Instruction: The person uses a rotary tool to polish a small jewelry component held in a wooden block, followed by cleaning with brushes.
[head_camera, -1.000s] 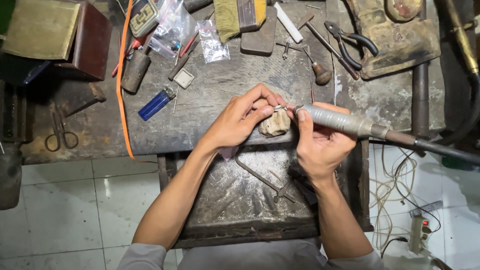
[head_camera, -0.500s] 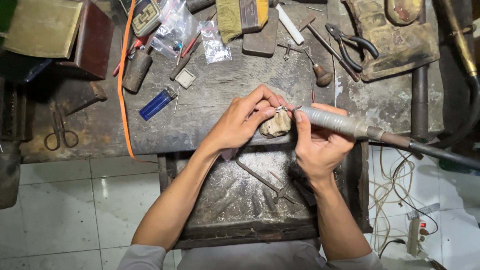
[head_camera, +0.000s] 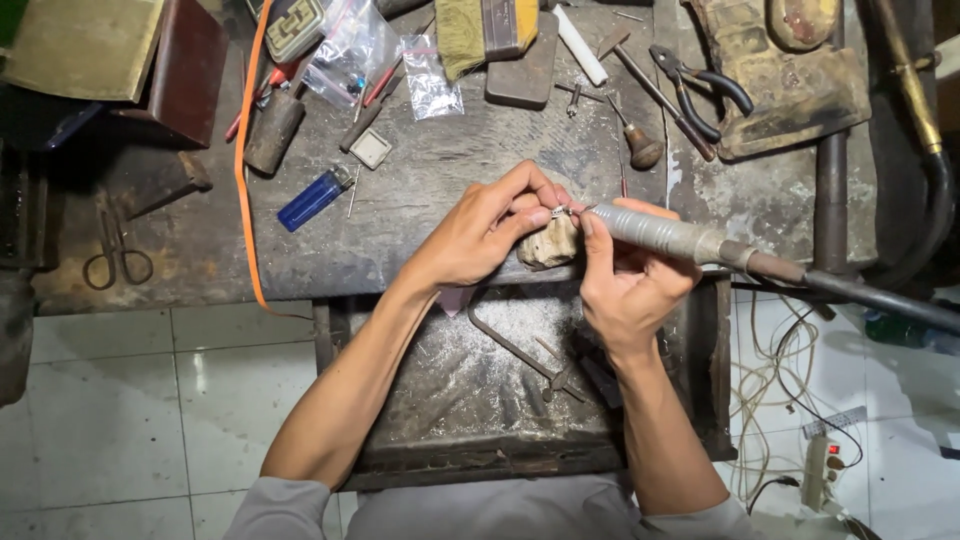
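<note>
Small silvery ring-like piece (head_camera: 560, 212) is pinched at frame centre between the thumb and fingertips of the left hand (head_camera: 487, 232), which are closed tightly on it; it is braced on top of a pale worn bench peg (head_camera: 548, 245) at the front edge of the workbench (head_camera: 430, 190). Its exact shape cannot be made out. The right hand (head_camera: 628, 290) is wrapped shut around a grey rotary handpiece (head_camera: 665, 236), held pen-style. The handpiece's long axis runs from lower right up to the left, its tip meeting the piece from the right; its dark flexible shaft (head_camera: 880, 298) trails off to the right edge. Both hands are equally close, left of and right of the piece.

Packaging: clear plastic bags (head_camera: 435, 85) lie at upper centre-left, one holding small coloured items. A blue lighter (head_camera: 314, 197) lies left of centre, an orange strap (head_camera: 245, 160) beside it. Black-handled pliers (head_camera: 700, 90) lie upper right.
</note>
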